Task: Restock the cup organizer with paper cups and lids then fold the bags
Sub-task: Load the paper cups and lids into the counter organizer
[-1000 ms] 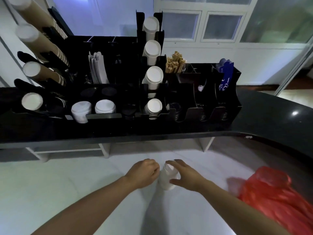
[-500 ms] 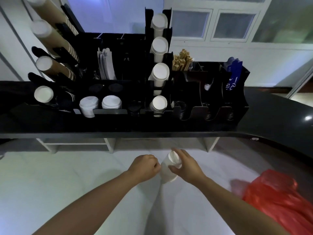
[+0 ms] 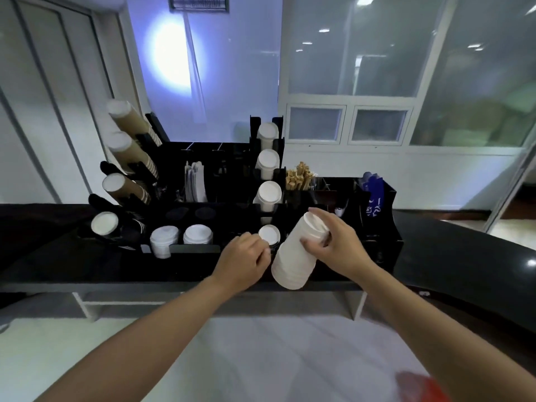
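My right hand [image 3: 338, 248] grips a stack of white paper cups [image 3: 295, 256] near its upper end; the stack is tilted, its wide end toward me, in front of the black cup organizer [image 3: 385, 245]. My left hand [image 3: 246, 259] is a closed fist just left of the stack's lower end, close to it; whether it holds anything I cannot tell. The organizer's middle column holds white cup stacks [image 3: 269, 192], with the lowest one [image 3: 269, 234] just behind my left hand. Two piles of white lids [image 3: 181, 236] sit in its front left slots.
Brown cup tubes [image 3: 127, 158] slant out of the organizer's left side. Wooden stirrers [image 3: 298, 179] and blue packets [image 3: 374, 195] fill its right compartments. A red plastic bag [image 3: 420, 387] lies at the bottom right on the white lower counter [image 3: 261, 358]. The black countertop [image 3: 464, 265] curves right.
Both hands rose from the white lower counter to the organizer's front, the right hand carrying the cup stack up. The view tilted upward, so the red bag is almost out of view.
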The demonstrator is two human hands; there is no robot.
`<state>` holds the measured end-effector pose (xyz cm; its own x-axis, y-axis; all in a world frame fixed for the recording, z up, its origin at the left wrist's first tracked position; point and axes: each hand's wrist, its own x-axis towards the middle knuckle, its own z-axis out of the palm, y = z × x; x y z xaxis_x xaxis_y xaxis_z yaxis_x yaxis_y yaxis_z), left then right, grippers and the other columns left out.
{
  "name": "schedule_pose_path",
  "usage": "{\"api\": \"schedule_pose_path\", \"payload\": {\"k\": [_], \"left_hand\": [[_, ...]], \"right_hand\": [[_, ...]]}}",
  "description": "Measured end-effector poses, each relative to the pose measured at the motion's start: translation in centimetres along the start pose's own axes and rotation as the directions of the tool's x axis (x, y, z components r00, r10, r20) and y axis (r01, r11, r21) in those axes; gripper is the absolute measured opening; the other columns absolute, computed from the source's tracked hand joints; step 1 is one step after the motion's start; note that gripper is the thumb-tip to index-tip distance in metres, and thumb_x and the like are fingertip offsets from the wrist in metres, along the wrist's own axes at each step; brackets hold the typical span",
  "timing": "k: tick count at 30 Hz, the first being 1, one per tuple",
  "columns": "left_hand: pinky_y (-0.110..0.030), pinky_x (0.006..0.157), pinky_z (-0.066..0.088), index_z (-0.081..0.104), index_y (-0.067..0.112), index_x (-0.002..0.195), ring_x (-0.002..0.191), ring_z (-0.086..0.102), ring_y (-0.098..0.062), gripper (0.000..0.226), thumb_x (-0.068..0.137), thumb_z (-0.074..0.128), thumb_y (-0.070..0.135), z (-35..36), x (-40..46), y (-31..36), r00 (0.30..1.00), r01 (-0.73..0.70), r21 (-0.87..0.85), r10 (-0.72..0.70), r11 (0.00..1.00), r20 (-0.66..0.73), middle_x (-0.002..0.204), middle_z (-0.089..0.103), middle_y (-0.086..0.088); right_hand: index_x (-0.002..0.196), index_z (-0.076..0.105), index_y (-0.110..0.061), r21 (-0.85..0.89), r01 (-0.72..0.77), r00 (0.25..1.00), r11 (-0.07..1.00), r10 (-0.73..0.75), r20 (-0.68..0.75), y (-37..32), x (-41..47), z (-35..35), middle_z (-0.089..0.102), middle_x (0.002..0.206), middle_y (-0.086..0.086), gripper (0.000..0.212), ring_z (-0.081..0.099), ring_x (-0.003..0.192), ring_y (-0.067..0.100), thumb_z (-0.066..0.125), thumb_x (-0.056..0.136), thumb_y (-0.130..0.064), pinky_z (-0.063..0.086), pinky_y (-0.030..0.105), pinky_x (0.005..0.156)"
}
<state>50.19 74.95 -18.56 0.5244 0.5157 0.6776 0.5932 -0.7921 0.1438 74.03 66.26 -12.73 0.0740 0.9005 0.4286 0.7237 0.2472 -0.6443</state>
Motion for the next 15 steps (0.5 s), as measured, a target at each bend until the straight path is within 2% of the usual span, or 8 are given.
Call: {"api": "schedule_pose_path", "payload": {"k": [2, 6, 10, 15], "left_hand": [[-0.039, 0.068, 0.046, 0.064, 0.011, 0.089, 0.077, 0.05, -0.02, 0.021, 0.097, 0.047, 0.019, -0.9, 0.8, -0.9, 1.0, -0.006, 0.021, 0.006, 1.0, 0.001, 0.083, 0.058, -0.001], [-0.042, 0.07, 0.05, 0.069, 0.01, 0.097, 0.083, 0.054, -0.021, 0.028, 0.098, 0.044, 0.023, -1.9, 1.4, -2.9, 1.0, 0.015, 0.018, -0.015, 1.0, -0.01, 0.091, 0.062, 0.0], [-0.04, 0.073, 0.052, 0.07, 0.013, 0.106, 0.091, 0.056, -0.019, 0.028, 0.096, 0.047, 0.024, -1.8, 1.3, -4.5, 0.999, 0.035, 0.01, -0.035, 0.999, 0.024, 0.102, 0.064, 0.002], [-0.037, 0.074, 0.054, 0.071, 0.012, 0.111, 0.095, 0.058, -0.019, 0.031, 0.096, 0.048, 0.025, -1.2, 0.5, -5.5, 0.999, 0.003, 0.005, -0.003, 1.0, 0.049, 0.112, 0.063, 0.002]], "right_hand": [[0.143, 0.047, -0.04, 0.015, 0.029, 1.0, 0.999, -0.029, -0.006, -1.3, 1.4, -1.0, 0.053, 0.131, -0.019, 0.067, 0.06, 0.082, -0.001, 0.073, 0.082, -0.05, 0.051, 0.022, 0.08], [0.141, 0.047, -0.042, 0.029, 0.067, 0.997, 0.997, -0.067, -0.027, -3.2, 3.9, -2.2, 0.054, 0.135, -0.015, 0.065, 0.058, 0.092, 0.002, 0.072, 0.082, -0.053, 0.052, 0.026, 0.085], [0.141, 0.047, -0.043, 0.02, 0.093, 0.994, 0.995, -0.092, -0.055, -4.8, 6.1, -1.9, 0.056, 0.133, -0.013, 0.065, 0.057, 0.081, -0.002, 0.073, 0.082, -0.051, 0.054, 0.029, 0.083], [0.142, 0.043, -0.046, -0.042, 0.115, 0.991, 0.992, -0.118, -0.068, -5.5, 7.5, -0.6, 0.052, 0.132, -0.019, 0.067, 0.06, 0.074, 0.003, 0.072, 0.082, -0.053, 0.056, 0.03, 0.082]]}}
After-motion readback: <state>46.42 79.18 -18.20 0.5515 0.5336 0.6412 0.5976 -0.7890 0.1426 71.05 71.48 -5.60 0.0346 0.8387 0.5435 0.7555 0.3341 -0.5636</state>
